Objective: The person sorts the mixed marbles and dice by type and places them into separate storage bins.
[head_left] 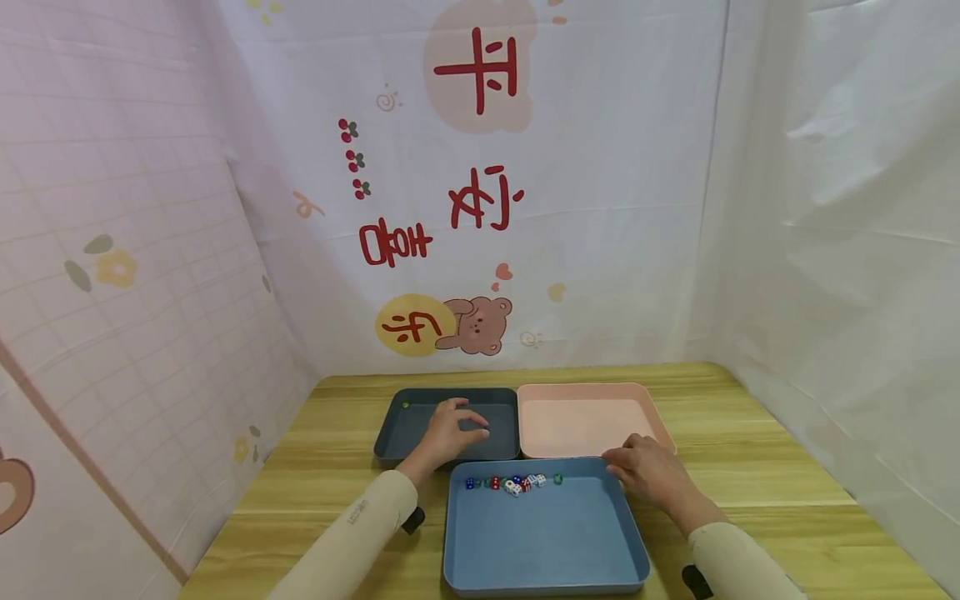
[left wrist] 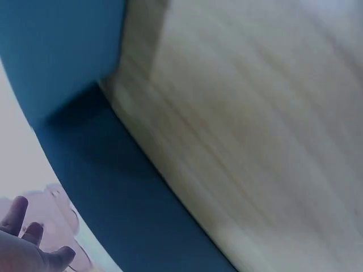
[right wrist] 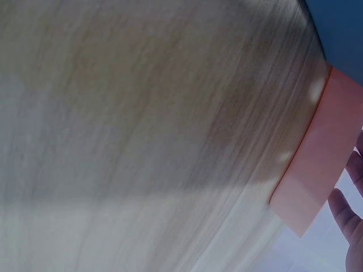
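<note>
My left hand hovers over the dark slate tray, thumb and fingers spread apart with nothing between them. A small green die lies near that tray's far left corner. My right hand is at the far right corner of the blue tray, its loosely bent fingertips close to where this rim meets the pink tray. No object shows in its fingers, which appear beside the pink wall in the right wrist view. Several small dice, red, blue, white and green, cluster along the blue tray's far side.
The three trays sit close together on a wood-grain table, dark and pink behind, blue in front. A white printed cloth hangs behind the table, with more cloth at both sides.
</note>
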`<move>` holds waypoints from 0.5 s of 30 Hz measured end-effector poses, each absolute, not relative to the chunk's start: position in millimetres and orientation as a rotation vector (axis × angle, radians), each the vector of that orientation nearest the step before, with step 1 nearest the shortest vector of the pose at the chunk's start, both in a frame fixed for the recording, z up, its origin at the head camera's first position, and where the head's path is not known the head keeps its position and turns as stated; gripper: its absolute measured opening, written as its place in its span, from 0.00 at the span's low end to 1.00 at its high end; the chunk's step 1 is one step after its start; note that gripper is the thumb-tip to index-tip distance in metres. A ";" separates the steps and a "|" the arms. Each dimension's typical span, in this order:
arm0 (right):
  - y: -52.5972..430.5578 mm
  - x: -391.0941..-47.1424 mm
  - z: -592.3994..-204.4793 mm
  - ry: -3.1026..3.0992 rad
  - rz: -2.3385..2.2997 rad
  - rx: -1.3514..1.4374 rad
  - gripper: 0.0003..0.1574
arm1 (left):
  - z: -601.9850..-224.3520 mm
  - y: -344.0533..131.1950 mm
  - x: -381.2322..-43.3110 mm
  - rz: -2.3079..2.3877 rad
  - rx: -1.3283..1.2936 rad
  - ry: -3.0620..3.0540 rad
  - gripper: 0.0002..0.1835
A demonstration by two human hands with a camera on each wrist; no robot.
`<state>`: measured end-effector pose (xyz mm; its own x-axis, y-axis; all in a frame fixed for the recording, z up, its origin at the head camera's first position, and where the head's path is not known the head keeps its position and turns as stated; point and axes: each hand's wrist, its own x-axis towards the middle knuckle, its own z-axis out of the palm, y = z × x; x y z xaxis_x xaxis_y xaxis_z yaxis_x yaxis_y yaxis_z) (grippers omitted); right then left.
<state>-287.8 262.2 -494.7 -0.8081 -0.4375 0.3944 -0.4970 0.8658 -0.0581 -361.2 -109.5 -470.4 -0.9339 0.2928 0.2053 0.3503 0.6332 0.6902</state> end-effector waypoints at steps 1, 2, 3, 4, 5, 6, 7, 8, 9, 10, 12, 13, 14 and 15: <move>262.2 -287.9 -494.8 -2.666 0.224 0.696 0.12 | -470.6 -112.4 -364.4 -1.195 -0.532 -2.766 0.05; 262.2 -287.9 -494.9 -2.665 0.222 0.696 0.12 | -470.4 -115.0 -367.1 -1.193 -0.510 -2.764 0.05; 262.2 -287.9 -494.9 -2.664 0.222 0.697 0.12 | -470.4 -117.5 -370.0 -1.189 -0.485 -2.765 0.05; 262.2 -287.9 -494.7 -2.663 0.222 0.696 0.12 | -470.1 -120.1 -373.0 -1.188 -0.462 -2.765 0.05; 262.3 -287.8 -494.4 -2.661 0.222 0.695 0.12 | -470.1 -122.7 -376.3 -1.183 -0.440 -2.767 0.06; 262.2 -287.6 -494.1 -2.661 0.226 0.693 0.12 | -470.2 -125.2 -379.5 -1.177 -0.416 -2.766 0.06; 262.2 -287.5 -493.8 -2.661 0.223 0.692 0.11 | -470.5 -127.6 -382.4 -1.168 -0.393 -2.763 0.06; 262.2 -287.4 -493.6 -2.659 0.226 0.691 0.11 | -470.4 -129.7 -384.9 -1.170 -0.363 -2.762 0.06; 262.2 -287.4 -493.5 -2.659 0.223 0.690 0.11 | -470.4 -132.1 -387.1 -1.177 -0.336 -2.760 0.07; 262.2 -287.4 -493.4 -2.658 0.225 0.690 0.11 | -470.7 -134.4 -389.5 -1.187 -0.307 -2.755 0.07; 262.0 -287.7 -493.6 -2.659 0.227 0.687 0.11 | -471.5 -138.9 -392.8 -1.200 -0.247 -2.743 0.08; 261.9 -287.7 -493.8 -2.660 0.228 0.689 0.11 | -471.9 -141.0 -393.9 -1.213 -0.217 -2.733 0.08; 261.8 -287.9 -494.1 -2.663 0.229 0.686 0.11 | -472.2 -143.2 -394.8 -1.219 -0.187 -2.727 0.09; 261.7 -288.0 -494.3 -2.667 0.229 0.682 0.11 | -472.5 -145.3 -395.5 -1.221 -0.163 -2.720 0.09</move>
